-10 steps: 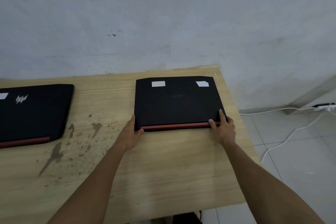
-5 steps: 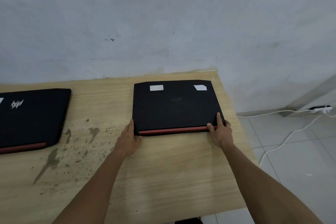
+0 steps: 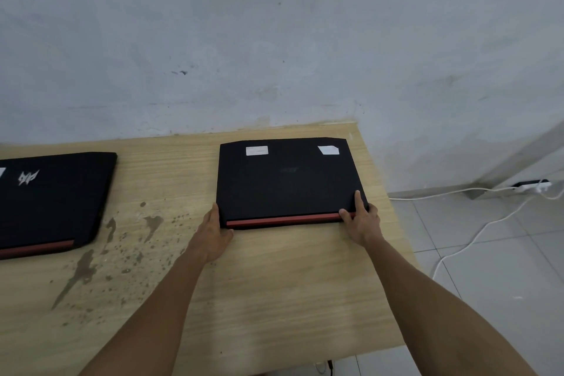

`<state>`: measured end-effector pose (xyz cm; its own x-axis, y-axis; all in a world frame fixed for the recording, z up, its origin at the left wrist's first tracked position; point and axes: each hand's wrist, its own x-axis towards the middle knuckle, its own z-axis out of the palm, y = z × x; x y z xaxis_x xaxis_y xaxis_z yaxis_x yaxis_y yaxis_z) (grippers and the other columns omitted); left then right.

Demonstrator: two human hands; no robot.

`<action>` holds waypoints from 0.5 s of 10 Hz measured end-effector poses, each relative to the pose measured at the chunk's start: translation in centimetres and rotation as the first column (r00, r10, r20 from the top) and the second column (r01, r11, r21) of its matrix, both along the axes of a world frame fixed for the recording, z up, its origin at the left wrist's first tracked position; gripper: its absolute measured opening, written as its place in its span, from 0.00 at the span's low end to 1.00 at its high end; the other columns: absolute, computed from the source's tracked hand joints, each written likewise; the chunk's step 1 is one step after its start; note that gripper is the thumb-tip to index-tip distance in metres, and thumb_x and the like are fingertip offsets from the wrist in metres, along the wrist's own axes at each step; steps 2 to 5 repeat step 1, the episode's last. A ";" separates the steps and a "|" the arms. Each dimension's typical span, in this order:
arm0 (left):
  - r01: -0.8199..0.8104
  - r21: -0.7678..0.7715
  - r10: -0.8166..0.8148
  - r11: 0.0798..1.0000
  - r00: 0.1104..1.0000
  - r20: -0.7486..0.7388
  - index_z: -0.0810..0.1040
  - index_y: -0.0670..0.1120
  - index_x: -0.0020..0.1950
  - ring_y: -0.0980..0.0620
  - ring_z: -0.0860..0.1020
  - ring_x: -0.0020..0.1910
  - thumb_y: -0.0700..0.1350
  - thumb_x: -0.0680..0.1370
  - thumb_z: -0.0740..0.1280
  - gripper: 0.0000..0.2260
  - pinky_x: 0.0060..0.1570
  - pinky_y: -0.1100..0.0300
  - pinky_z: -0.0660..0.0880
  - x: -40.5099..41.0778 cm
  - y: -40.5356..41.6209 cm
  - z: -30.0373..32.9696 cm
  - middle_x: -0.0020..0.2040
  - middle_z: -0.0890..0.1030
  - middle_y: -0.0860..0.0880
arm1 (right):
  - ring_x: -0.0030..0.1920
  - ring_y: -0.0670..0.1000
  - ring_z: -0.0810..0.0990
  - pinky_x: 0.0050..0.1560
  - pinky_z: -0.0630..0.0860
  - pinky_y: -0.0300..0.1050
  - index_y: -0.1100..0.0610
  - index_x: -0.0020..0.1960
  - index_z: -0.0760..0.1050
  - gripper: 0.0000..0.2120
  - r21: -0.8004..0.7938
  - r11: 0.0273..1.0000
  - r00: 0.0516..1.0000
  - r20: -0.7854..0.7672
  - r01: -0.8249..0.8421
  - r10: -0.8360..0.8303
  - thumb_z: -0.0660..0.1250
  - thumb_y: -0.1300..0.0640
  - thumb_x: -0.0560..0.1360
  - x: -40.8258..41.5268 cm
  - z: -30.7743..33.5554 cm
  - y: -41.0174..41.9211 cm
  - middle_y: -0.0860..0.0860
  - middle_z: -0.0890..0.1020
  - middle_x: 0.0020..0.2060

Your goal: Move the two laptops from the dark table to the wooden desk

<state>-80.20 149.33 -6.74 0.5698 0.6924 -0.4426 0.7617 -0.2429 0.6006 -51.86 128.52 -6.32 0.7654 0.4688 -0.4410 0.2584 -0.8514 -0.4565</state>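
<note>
A closed black laptop (image 3: 287, 180) with a red strip along its near edge and two white stickers lies flat on the wooden desk (image 3: 274, 290), near the right end. My left hand (image 3: 213, 232) grips its near left corner. My right hand (image 3: 360, 220) grips its near right corner, index finger resting on the lid. A second closed black laptop (image 3: 52, 198) with a silver logo lies on the same desk at the far left, partly cut off by the frame edge. The dark table is out of view.
Dark stains (image 3: 122, 241) mark the desk between the two laptops. A pale wall (image 3: 274, 40) rises right behind the desk. On the tiled floor at right, white cables (image 3: 476, 232) run to a power strip (image 3: 531, 185).
Both hands and the right laptop have edged slightly toward the wall, and the view has tilted upward a little. The hands stay on the same corners.
</note>
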 end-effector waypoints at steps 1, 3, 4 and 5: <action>-0.024 0.031 0.025 0.999 1.000 -0.008 0.43 0.47 0.81 0.44 0.62 0.75 0.45 0.80 0.63 0.36 0.72 0.48 0.64 -0.1 -0.3 0.9 0.80 0.52 0.46 | 0.77 0.66 0.58 0.77 0.59 0.60 0.47 0.83 0.42 0.36 -0.053 0.998 0.997 -0.061 -0.042 0.039 0.57 0.42 0.84 0.7 1.1 -0.2 0.62 0.53 0.79; -0.024 0.031 0.025 0.999 1.000 -0.008 0.43 0.47 0.81 0.44 0.62 0.75 0.45 0.80 0.63 0.36 0.72 0.48 0.64 -0.1 -0.3 0.9 0.80 0.52 0.46 | 0.77 0.66 0.58 0.77 0.59 0.60 0.47 0.83 0.42 0.36 -0.053 0.998 0.997 -0.061 -0.042 0.039 0.57 0.42 0.84 0.7 1.1 -0.2 0.62 0.53 0.79; -0.024 0.031 0.025 0.999 1.000 -0.008 0.43 0.47 0.81 0.44 0.62 0.75 0.45 0.80 0.63 0.36 0.72 0.48 0.64 -0.1 -0.3 0.9 0.80 0.52 0.46 | 0.77 0.66 0.58 0.77 0.59 0.60 0.47 0.83 0.42 0.36 -0.053 0.998 0.997 -0.061 -0.042 0.039 0.57 0.42 0.84 0.7 1.1 -0.2 0.62 0.53 0.79; -0.024 0.031 0.025 0.999 1.000 -0.008 0.43 0.47 0.81 0.44 0.62 0.75 0.45 0.80 0.63 0.36 0.72 0.48 0.64 -0.1 -0.3 0.9 0.80 0.52 0.46 | 0.77 0.66 0.58 0.77 0.59 0.60 0.47 0.83 0.42 0.36 -0.053 0.998 0.997 -0.061 -0.042 0.039 0.57 0.42 0.84 0.7 1.1 -0.2 0.62 0.53 0.79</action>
